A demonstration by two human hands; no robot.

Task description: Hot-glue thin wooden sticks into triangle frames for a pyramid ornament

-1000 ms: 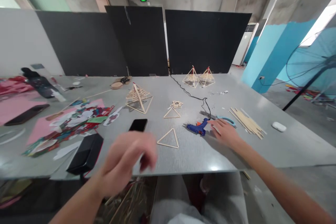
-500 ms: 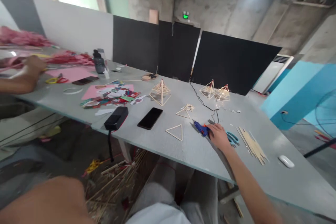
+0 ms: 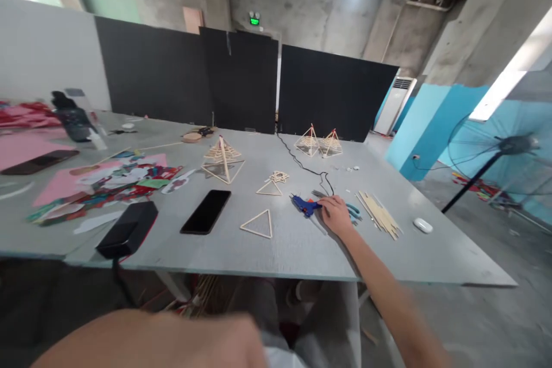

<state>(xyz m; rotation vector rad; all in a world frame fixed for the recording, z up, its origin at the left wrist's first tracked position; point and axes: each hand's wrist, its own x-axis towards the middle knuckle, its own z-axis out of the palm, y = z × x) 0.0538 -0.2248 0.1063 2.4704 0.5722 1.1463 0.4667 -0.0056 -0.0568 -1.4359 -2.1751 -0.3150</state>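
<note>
My right hand (image 3: 336, 214) rests on the grey table (image 3: 302, 247) with its fingers over the handle of a blue glue gun (image 3: 303, 204); I cannot see whether it grips it. A flat stick triangle (image 3: 259, 224) lies just to the left of the gun. Only my left forearm (image 3: 150, 339) shows, blurred, at the bottom edge; its fingers are out of sight. Blue scissors (image 3: 353, 211) and a bundle of thin wooden sticks (image 3: 379, 214) lie right of my right hand.
A black phone (image 3: 206, 211) and a black box (image 3: 127, 229) lie at front left. Stick pyramids (image 3: 223, 159) (image 3: 319, 142) stand further back, coloured paper scraps (image 3: 107, 184) at the left. A white case (image 3: 422, 225) sits at the right. A fan (image 3: 509, 149) stands beyond the table.
The view has swung back to the right and the table looks further off. My left arm has dropped low and close to the camera. My right hand stays on the glue gun.
</note>
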